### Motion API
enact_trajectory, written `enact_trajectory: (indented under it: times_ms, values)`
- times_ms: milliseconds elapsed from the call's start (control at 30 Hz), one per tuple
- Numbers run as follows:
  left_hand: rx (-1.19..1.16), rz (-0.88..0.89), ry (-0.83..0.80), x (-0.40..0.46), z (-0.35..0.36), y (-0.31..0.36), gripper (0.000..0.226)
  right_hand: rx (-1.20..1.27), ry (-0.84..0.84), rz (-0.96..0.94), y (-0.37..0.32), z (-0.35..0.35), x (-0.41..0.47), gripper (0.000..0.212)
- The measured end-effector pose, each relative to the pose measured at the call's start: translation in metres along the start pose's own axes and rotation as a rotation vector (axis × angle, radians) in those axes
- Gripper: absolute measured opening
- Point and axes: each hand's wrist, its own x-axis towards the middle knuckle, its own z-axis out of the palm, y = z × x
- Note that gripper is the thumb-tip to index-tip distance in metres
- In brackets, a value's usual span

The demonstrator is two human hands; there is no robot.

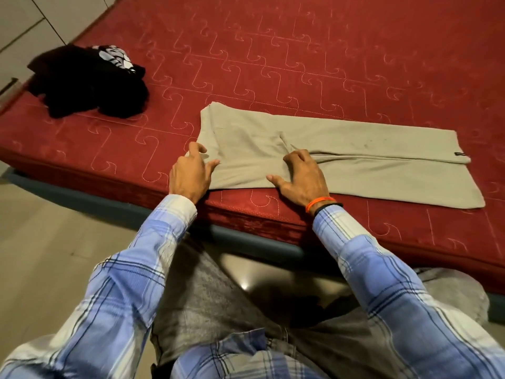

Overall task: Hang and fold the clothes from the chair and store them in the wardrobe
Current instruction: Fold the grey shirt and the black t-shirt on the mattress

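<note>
Beige trousers (336, 149) lie flat on the red mattress (273, 50), waist end to the left, legs stretched to the right. My left hand (190, 170) rests at the waist corner with fingers spread, touching the cloth edge. My right hand (300, 177) presses flat on the trousers near the crotch seam, fingers apart. Neither hand grips the cloth. A crumpled black garment with a white print (90, 80) sits on the mattress at the far left.
The mattress front edge (246, 220) runs diagonally in front of my knees, on a dark blue bed frame (109, 202). Tiled floor (41, 255) lies to the left. Pale wardrobe or wall panels (24, 20) stand at the top left.
</note>
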Motion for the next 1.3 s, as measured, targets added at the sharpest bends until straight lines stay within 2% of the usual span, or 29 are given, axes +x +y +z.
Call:
enact_trajectory:
  times_ms: [167, 233, 300, 400, 500, 633, 767, 833, 867, 933, 1000, 1033, 1067, 1133, 1200, 1300]
  values:
    - [0.274, 0.062, 0.123, -0.004, 0.005, 0.013, 0.031, -0.035, 0.080, 0.020, -0.010, -0.008, 0.016, 0.043]
    - [0.200, 0.194, 0.144, 0.000, 0.012, 0.022, 0.027, -0.039, 0.127, -0.029, -0.016, -0.008, 0.027, 0.037]
    - [0.068, 0.324, 0.070, 0.004, 0.022, 0.036, 0.028, -0.040, 0.094, -0.068, -0.019, -0.007, 0.038, 0.037]
    - [0.010, 0.415, -0.059, 0.011, 0.039, 0.046, 0.047, -0.080, -0.008, -0.121, -0.015, -0.006, 0.053, 0.038]
    - [0.070, 0.353, -0.160, 0.013, 0.053, 0.035, 0.062, -0.081, -0.061, -0.041, -0.008, -0.005, 0.062, 0.035]
    - [0.188, 0.363, -0.162, 0.009, 0.060, 0.024, 0.065, 0.035, -0.066, 0.141, -0.003, -0.003, 0.075, 0.028]
    - [0.227, 0.329, -0.165, 0.010, 0.063, 0.025, 0.072, 0.327, 0.060, 0.351, 0.000, -0.001, 0.080, 0.016]
    - [0.233, 0.307, -0.163, 0.010, 0.064, 0.025, 0.074, 0.232, 0.129, 0.333, -0.004, 0.001, 0.075, 0.012]
    - [0.239, 0.304, -0.159, 0.010, 0.064, 0.025, 0.075, 0.083, 0.181, 0.244, -0.006, 0.002, 0.072, 0.013]
    - [0.248, 0.303, -0.151, 0.009, 0.064, 0.026, 0.076, -0.116, 0.301, -0.053, -0.014, 0.006, 0.065, 0.022]
    - [0.254, 0.303, -0.155, 0.009, 0.065, 0.026, 0.076, -0.136, 0.269, -0.339, -0.018, 0.013, 0.059, 0.018]
    - [0.257, 0.303, -0.152, 0.009, 0.065, 0.026, 0.076, -0.149, 0.199, -0.425, -0.016, 0.019, 0.055, 0.026]
    - [0.261, 0.305, -0.149, 0.009, 0.064, 0.026, 0.077, -0.180, 0.088, -0.447, -0.011, 0.024, 0.051, 0.042]
    - [0.269, 0.308, -0.153, 0.009, 0.064, 0.026, 0.076, -0.247, -0.086, -0.342, -0.003, 0.029, 0.041, 0.066]
    - [0.271, 0.304, -0.157, 0.009, 0.063, 0.027, 0.074, -0.278, -0.141, -0.213, 0.002, 0.030, 0.040, 0.072]
    - [0.253, 0.299, -0.169, 0.009, 0.062, 0.028, 0.073, -0.260, -0.177, -0.147, -0.003, 0.026, 0.042, 0.075]
